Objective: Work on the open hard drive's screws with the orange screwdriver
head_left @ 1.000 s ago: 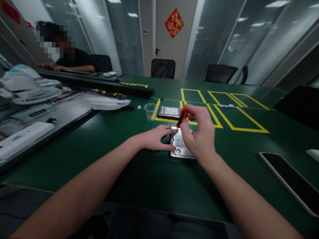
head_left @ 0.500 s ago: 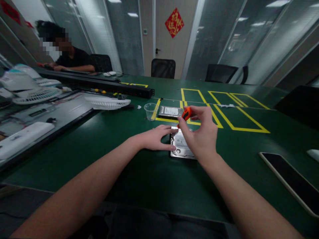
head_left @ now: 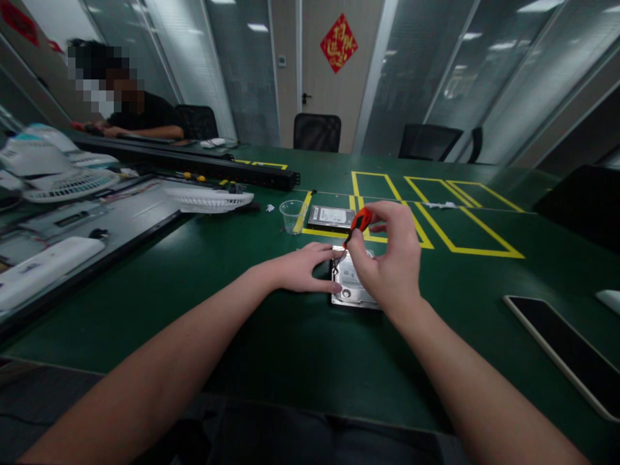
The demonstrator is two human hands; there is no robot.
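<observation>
A silver hard drive (head_left: 352, 284) lies flat on the green table in front of me. My left hand (head_left: 310, 268) rests at its left edge, thumb and fingers spread apart with the fingertips on the metal. Pinched in my right hand (head_left: 390, 258) is a screwdriver (head_left: 361, 221) with an orange and black handle. Its shaft slants down to the left, and the tip meets the drive near its left side, between my left thumb and forefinger. My right hand covers the drive's right part.
Beyond the drive lie a second hard drive (head_left: 330, 217) and a clear plastic cup (head_left: 293, 216). A phone (head_left: 564, 352) is at right. White fan parts (head_left: 208, 198), a large panel (head_left: 130, 213) and a black bar (head_left: 242, 171) fill the left. Another person (head_left: 145, 113) sits far left.
The screwdriver handle has turned slightly in my right fingers, which have shifted a little on it. My left hand and the hard drive stay in place.
</observation>
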